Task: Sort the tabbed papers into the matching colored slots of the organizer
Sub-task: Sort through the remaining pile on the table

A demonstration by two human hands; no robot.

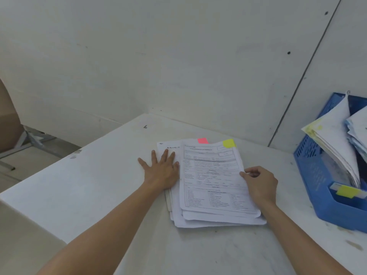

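Head view: a stack of papers (198,222) lies on the white bench (95,187), just left of the blue organizer (315,175). The left hand (161,172) lies flat on the stack's left edge, its grip spread with straight fingers. The right hand (260,184) has its grip pinching the right edge of the top sheet (213,175), a printed form with a yellow tab (228,143) at its far corner. A pink tab (203,140) sticks out from a lower sheet. Filed papers (335,139) lean inside the organizer, whose near slot carries a yellow label (346,191).
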